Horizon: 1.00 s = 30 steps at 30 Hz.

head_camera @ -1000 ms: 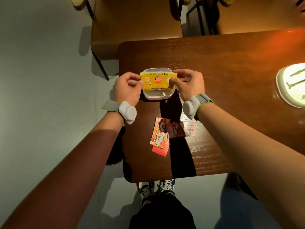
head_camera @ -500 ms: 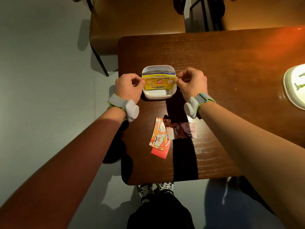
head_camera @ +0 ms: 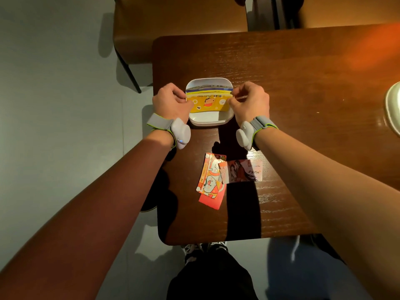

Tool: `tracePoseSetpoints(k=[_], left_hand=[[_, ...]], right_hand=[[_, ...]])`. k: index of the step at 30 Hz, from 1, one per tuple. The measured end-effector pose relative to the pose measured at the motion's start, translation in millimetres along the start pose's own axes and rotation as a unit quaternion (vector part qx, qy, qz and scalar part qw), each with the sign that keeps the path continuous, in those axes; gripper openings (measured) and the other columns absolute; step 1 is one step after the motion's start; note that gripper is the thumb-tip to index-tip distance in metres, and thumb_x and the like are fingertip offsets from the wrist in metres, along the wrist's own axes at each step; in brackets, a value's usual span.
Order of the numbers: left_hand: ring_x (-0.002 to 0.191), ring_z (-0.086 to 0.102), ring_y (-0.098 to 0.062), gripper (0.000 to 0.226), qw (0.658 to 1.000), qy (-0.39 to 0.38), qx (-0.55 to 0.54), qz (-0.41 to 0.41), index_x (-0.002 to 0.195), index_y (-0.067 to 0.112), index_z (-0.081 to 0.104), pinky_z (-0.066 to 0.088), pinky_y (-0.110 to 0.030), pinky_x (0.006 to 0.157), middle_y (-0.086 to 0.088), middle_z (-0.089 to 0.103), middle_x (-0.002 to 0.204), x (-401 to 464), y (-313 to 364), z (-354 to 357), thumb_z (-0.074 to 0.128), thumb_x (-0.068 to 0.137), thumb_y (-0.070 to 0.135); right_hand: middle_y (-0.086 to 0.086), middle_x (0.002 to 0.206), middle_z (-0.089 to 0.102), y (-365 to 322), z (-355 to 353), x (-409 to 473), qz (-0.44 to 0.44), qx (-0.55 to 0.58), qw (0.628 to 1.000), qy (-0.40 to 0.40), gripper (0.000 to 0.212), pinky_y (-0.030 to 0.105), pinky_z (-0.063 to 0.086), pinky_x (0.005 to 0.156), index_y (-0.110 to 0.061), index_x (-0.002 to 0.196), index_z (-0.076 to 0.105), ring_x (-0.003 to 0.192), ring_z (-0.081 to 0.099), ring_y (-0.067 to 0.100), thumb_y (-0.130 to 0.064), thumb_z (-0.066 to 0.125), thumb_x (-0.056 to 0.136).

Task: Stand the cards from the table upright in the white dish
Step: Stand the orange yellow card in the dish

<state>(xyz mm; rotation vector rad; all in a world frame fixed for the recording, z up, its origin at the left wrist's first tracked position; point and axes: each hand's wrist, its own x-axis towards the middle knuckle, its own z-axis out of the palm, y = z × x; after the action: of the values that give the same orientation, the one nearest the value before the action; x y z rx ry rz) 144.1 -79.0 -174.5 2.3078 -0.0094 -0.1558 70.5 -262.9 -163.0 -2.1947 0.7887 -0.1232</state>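
— Dark wood fills most of the head view: a brown bench (head_camera: 303,105) with rounded corners over a grey floor (head_camera: 54,126), and a brown chair (head_camera: 173,22) pushed up at its far edge. What sits on it?

— Toward the far left part of the bench stands the white dish (head_camera: 211,122), square with rounded corners. A yellow card (head_camera: 208,102) with a cartoon figure stands upright inside it, long edge down, face toward the camera. Behind it, against the dish's far wall, more card edges show, one of them blue; how many I cannot tell.

— And the hands?

— The left hand (head_camera: 171,102) is at the yellow card's left end, the right hand (head_camera: 251,102) at its right end. On each, the fingers (head_camera: 232,100) are curled in narrow and pinch the card's short edge between thumb and fingertips. Both wrists carry grey bands with a pale pod.

— What is left lying flat?

— Nearer the camera, well apart from the dish, a small overlapping heap: an orange-and-white cartoon card (head_camera: 208,174), a red card (head_camera: 211,199) partly under it, and a dark picture card (head_camera: 242,171) lying crosswise over the cartoon card's right edge. At the far right edge a pale rounded object (head_camera: 392,109) is only partly in view. Below the bench's near edge, dark trousers and patterned shoes (head_camera: 203,247).
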Motion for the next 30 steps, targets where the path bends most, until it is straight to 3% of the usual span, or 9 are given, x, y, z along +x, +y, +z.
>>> tracePoseSetpoints(k=[4,10,13,19,23,27,30], left_hand=[[0.06,0.058,0.001,0.036,1.0,-0.013,-0.001,0.023,0.1,0.013,0.059,0.037,-0.013,0.05,0.014,0.057,0.066,-4.9,-1.2,8.2,0.083,0.073,0.017],[0.061,0.059,0.002,0.031,1.0,-0.006,-0.004,0.026,0.095,0.013,0.061,0.036,-0.008,0.048,0.01,0.061,0.071,-3.7,-5.7,8.9,0.083,0.073,0.017],[0.067,0.061,-0.003,0.033,1.0,-0.006,0.004,0.025,0.094,0.015,0.062,0.034,-0.009,0.048,0.006,0.067,0.084,-2.4,-5.9,8.3,0.084,0.071,0.024],[0.069,0.06,-0.002,0.033,1.0,-0.015,0.005,0.0,0.095,0.018,0.063,0.038,-0.015,0.05,0.01,0.065,0.085,-3.7,-4.8,6.9,0.083,0.071,0.03],[0.074,0.063,-0.009,0.028,1.0,-0.013,0.004,0.006,0.095,0.017,0.064,0.051,-0.027,0.058,0.007,0.065,0.082,-8.2,-4.5,3.4,0.076,0.076,0.033],[0.078,0.064,-0.016,0.024,1.0,0.003,0.007,0.019,0.095,0.015,0.063,0.053,-0.035,0.065,0.0,0.067,0.084,-17.6,-3.2,0.9,0.067,0.082,0.035],[0.079,0.062,-0.018,0.023,0.999,0.01,0.018,0.028,0.099,0.014,0.062,0.052,-0.035,0.066,-0.003,0.066,0.089,-26.2,-5.7,-3.6,0.065,0.086,0.033]], right_hand=[[-0.006,0.092,0.07,-1.7,6.5,0.3,0.006,0.0,1.0,0.012,0.013,0.037,0.06,0.078,-0.024,0.086,0.063,0.086,0.068,0.015,-0.013,0.069,0.083],[0.001,0.097,0.067,-0.9,10.6,-2.0,-0.01,0.013,1.0,0.015,0.018,0.043,0.059,0.081,-0.027,0.086,0.058,0.089,0.065,0.021,-0.011,0.066,0.081],[-0.001,0.097,0.067,-1.3,10.9,-3.7,-0.009,0.012,1.0,0.016,0.019,0.043,0.059,0.08,-0.027,0.088,0.057,0.091,0.064,0.021,-0.012,0.066,0.081],[-0.001,0.101,0.066,-0.1,8.9,-3.3,-0.012,0.009,1.0,0.011,0.022,0.039,0.059,0.082,-0.025,0.094,0.056,0.092,0.064,0.019,-0.015,0.07,0.08],[0.002,0.106,0.061,-0.1,5.0,-7.1,-0.024,-0.007,0.999,0.02,0.025,0.031,0.056,0.082,-0.019,0.101,0.06,0.091,0.06,0.016,-0.02,0.074,0.08],[0.001,0.104,0.061,1.3,-3.7,-17.7,-0.044,-0.003,0.997,0.055,0.019,0.009,0.042,0.067,-0.018,0.098,0.062,0.085,0.057,0.011,-0.025,0.072,0.085],[0.001,0.102,0.06,4.2,-9.1,-26.5,-0.026,0.006,0.998,0.06,0.013,0.004,0.037,0.06,-0.019,0.094,0.061,0.075,0.053,0.006,-0.025,0.069,0.086]])
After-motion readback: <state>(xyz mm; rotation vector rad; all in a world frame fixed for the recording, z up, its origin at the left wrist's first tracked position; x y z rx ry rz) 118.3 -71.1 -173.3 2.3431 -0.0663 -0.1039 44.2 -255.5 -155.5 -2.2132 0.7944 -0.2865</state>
